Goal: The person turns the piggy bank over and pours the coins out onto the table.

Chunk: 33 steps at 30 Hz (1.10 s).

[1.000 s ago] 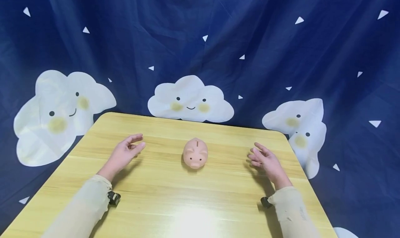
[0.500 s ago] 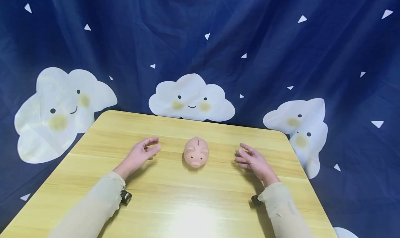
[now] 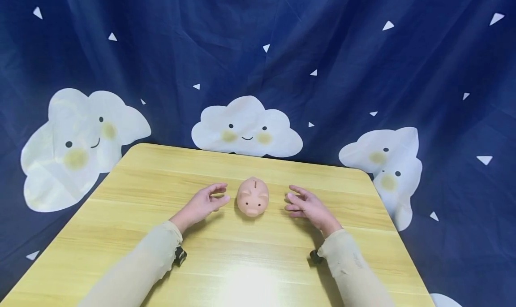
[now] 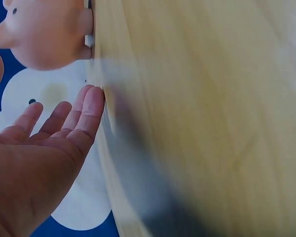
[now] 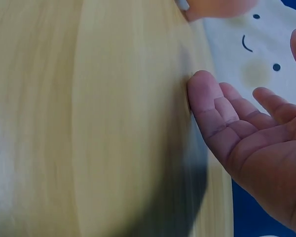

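Note:
A pink piggy bank stands on the wooden table, its snout toward me and a coin slot on its back. Just left of it is my left hand, fingers loosely bent and holding nothing. My right hand lies to its right with a wider gap, also holding nothing. Neither hand touches the pig. In the left wrist view the piggy bank shows at the top, beyond the fingertips. Only a bit of the piggy bank shows at the top of the right wrist view.
The light wooden table has rounded far corners and carries a bright glare near its front. Behind it hangs a dark blue curtain with white smiling clouds and small triangles. A small black device sits at the left cuff.
Both hands have moved inward toward the piggy bank, the left one to the right and the right one to the left. The piggy bank has stayed in place.

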Tool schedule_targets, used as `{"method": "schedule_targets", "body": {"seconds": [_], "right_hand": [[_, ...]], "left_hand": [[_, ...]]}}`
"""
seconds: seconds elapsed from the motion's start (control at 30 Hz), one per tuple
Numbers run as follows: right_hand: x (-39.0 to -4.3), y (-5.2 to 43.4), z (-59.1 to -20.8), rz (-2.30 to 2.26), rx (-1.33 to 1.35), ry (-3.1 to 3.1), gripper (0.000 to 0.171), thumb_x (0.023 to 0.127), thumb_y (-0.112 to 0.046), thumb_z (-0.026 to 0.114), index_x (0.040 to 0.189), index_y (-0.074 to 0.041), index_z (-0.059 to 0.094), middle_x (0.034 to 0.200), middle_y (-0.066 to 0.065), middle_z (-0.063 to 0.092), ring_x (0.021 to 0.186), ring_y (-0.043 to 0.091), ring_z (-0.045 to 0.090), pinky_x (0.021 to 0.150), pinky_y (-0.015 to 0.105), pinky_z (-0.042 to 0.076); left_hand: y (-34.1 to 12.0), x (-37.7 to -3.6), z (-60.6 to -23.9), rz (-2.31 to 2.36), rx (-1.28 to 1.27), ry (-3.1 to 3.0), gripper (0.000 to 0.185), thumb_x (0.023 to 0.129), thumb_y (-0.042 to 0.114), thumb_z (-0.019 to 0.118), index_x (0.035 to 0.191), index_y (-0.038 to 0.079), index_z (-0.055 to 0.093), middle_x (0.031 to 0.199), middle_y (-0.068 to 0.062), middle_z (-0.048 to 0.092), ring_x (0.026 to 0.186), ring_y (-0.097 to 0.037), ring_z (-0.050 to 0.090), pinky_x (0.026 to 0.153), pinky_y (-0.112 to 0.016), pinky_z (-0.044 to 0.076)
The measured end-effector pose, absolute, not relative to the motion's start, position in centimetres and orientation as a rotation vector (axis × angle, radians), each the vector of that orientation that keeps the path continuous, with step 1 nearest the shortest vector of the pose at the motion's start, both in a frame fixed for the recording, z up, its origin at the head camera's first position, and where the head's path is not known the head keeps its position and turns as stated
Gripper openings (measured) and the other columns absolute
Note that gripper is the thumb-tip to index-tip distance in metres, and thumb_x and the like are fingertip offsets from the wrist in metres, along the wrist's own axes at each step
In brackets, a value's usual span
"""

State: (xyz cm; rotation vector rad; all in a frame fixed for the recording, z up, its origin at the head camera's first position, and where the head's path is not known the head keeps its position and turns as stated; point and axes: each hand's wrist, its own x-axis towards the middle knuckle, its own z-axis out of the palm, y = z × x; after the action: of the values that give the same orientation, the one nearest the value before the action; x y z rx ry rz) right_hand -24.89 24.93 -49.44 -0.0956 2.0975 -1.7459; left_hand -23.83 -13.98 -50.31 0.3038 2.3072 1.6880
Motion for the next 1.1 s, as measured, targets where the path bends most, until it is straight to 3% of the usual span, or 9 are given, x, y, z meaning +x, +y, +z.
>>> {"method": "schedule_targets", "body": {"seconds": [0.6, 0.87, 1.1], "right_hand": [[-25.3, 22.8, -49.3, -1.685, -0.134, 2.093, 0.078, 0.106, -0.037, 0.068, 0.169, -0.012, 0.030, 0.160, 0.026, 0.051, 0.124, 0.035, 0.071, 0.102, 0.044, 0.063], [-25.5, 21.6, -49.2, -1.673, -0.229, 2.066, 0.078, 0.106, -0.030, 0.068, 0.170, -0.010, 0.028, 0.164, 0.028, 0.046, 0.124, 0.037, 0.069, 0.105, 0.046, 0.062], [-25.6, 20.9, -49.3, -1.652, -0.280, 2.059, 0.080, 0.105, -0.029, 0.070, 0.170, -0.011, 0.027, 0.166, 0.026, 0.044, 0.125, 0.036, 0.069, 0.103, 0.044, 0.062]], "left_hand": [[-12.3, -24.0, -50.2, 1.688, 0.325, 2.287, 0.074, 0.103, 0.037, 0.072, 0.164, 0.010, 0.040, 0.167, -0.021, 0.044, 0.145, -0.044, 0.055, 0.112, -0.046, 0.058], [-11.6, -24.4, -50.2, 1.673, 0.392, 2.274, 0.079, 0.102, 0.039, 0.074, 0.166, 0.010, 0.037, 0.171, -0.020, 0.039, 0.146, -0.045, 0.053, 0.122, -0.054, 0.047], [-10.9, -24.6, -50.5, 1.710, 0.433, 2.201, 0.082, 0.100, 0.035, 0.077, 0.167, 0.012, 0.035, 0.174, -0.017, 0.034, 0.144, -0.043, 0.056, 0.124, -0.054, 0.044]]}}
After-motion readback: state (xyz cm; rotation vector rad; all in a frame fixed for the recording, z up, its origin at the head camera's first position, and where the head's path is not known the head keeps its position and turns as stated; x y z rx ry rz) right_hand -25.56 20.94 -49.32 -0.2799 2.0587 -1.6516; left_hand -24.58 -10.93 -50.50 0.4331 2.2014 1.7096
